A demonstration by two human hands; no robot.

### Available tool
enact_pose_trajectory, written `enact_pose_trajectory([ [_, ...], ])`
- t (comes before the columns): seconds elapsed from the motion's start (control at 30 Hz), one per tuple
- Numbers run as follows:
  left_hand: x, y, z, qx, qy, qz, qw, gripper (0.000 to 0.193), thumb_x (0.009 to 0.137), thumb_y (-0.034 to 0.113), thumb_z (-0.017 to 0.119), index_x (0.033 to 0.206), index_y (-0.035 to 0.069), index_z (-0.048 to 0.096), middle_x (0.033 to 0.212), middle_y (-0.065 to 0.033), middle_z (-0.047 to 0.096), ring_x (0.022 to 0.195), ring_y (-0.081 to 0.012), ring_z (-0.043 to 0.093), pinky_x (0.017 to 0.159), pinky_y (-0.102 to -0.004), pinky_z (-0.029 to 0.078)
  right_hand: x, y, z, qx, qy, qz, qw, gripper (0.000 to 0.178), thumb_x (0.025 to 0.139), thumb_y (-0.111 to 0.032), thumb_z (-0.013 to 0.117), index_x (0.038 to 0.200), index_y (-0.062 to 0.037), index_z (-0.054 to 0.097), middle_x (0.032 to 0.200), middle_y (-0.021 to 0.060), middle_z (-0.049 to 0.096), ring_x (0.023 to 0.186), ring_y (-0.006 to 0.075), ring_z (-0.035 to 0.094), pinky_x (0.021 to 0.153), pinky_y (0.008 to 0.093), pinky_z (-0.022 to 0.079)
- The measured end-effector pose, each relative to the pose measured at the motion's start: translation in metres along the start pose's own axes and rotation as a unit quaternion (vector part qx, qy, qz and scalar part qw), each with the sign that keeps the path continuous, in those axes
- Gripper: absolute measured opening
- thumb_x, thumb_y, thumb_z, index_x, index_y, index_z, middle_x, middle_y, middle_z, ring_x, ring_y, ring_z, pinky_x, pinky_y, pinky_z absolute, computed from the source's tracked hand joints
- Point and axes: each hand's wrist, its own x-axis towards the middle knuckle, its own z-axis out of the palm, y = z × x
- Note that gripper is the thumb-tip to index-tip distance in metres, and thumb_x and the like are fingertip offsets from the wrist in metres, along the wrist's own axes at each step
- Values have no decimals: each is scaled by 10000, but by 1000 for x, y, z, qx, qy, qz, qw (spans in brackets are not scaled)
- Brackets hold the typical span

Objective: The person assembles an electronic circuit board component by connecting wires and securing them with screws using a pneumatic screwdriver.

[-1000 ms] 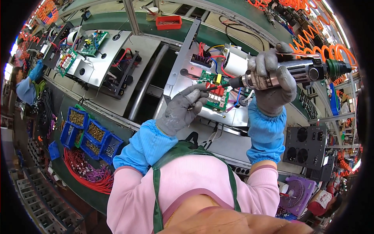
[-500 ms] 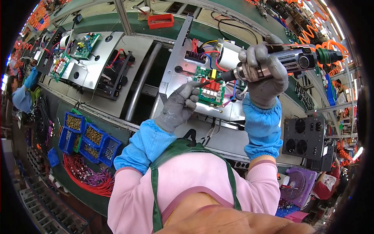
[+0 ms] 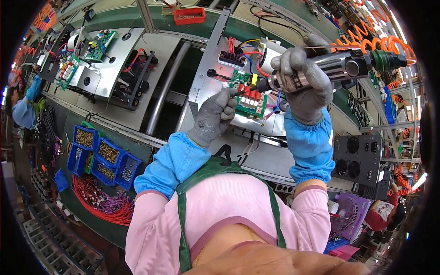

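In the head view my right hand (image 3: 308, 87), in a grey glove, is wrapped round a silver-and-black screwdriver tool (image 3: 337, 69) with a green-and-black rear end. Its dark bit points left, toward my left hand (image 3: 211, 118). That gloved hand is closed, thumb and fingers pinched at the bit's tip; what they hold there is hidden. Just beyond the fingertips a small white piece shows. Beneath both hands lies a metal chassis (image 3: 200, 87) carrying a green circuit board (image 3: 247, 110) with red and white parts, a white cylinder (image 3: 271, 62) and coloured wires.
Left stands a second metal chassis (image 3: 123, 55) with boards. Blue bins (image 3: 129, 170) of screws and a bundle of red wires (image 3: 98, 208) sit at lower left. A red tray (image 3: 189, 16) lies at the back. Right are a black fan unit (image 3: 356, 158) and a purple fan (image 3: 350, 215).
My right hand and the tool have shifted slightly left and down, with the tool tilted a little more. My left hand has moved slightly right and stays pinched at the bit.
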Motion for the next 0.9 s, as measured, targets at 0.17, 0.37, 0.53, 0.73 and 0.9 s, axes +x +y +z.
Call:
enact_pose_trajectory([
  [0.17,0,2,-14,12,-51,-3,999,455,916,310,552,1238,3,458,724,12,475,570,-39,378,490,-152,343,4,9,1,-27,8,32,999,443,786,-127,546,1202,6,470,816,91,568,670,199,553,745,439,497],
  [0.37,-15,-11,-11,635,-31,163,754,371,879,318,588,1176,97,568,733,-49,631,656,-166,607,594,-321,487,11,36,-4,-112,19,81,990,409,795,-75,587,1181,0,474,799,109,577,706,204,582,736,411,496],
  [0.53,11,-18,-1,812,-36,256,524,359,847,316,583,1162,150,540,832,-88,648,733,-282,640,602,-410,505,11,50,-9,-124,20,135,983,443,789,-47,622,1197,13,460,805,126,597,618,181,592,568,283,490],
  [0.73,25,-16,1,834,-3,241,497,275,824,295,621,1039,126,594,807,-91,658,697,-287,633,601,-409,501,18,52,1,-145,18,147,978,439,775,-29,647,1177,0,472,791,116,615,685,183,624,521,261,480],
  [0.9,29,-15,-2,818,-10,261,513,268,808,267,640,1024,117,588,810,-89,658,728,-288,635,611,-406,500,19,55,-7,-94,51,152,983,413,724,-2,673,1110,3,529,796,71,633,699,142,634,582,261,512],
])
